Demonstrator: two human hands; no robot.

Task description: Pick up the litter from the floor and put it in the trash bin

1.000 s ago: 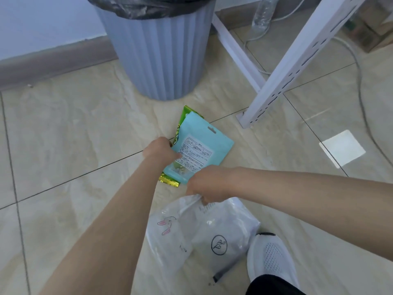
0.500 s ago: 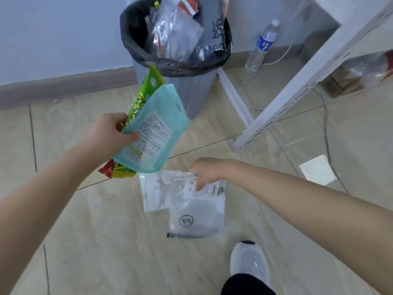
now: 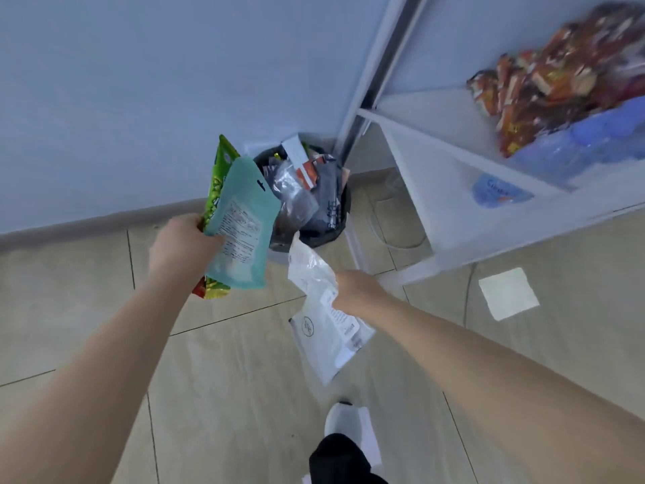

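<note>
My left hand [image 3: 181, 244] grips a teal pouch [image 3: 241, 225] with a green snack packet [image 3: 219, 179] behind it, both held upright in the air just left of the trash bin [image 3: 340, 218]. My right hand [image 3: 356, 289] grips clear white plastic bags [image 3: 323, 319] that hang below it, in front of the bin. The bin has a black liner and is stuffed with wrappers up to its rim. It stands against the wall beside a white shelf leg.
A white shelf unit [image 3: 436, 169] stands to the right with snack packs [image 3: 544, 78] and water bottles [image 3: 572, 148] on it. A white paper square [image 3: 508, 293] lies on the tiled floor. My white shoe [image 3: 343, 420] is near the bottom, a white paper beside it.
Both hands rose from the floor with their litter. The view lifted from near the floor to standing height, so the bin's open top came into sight ahead of the hands.
</note>
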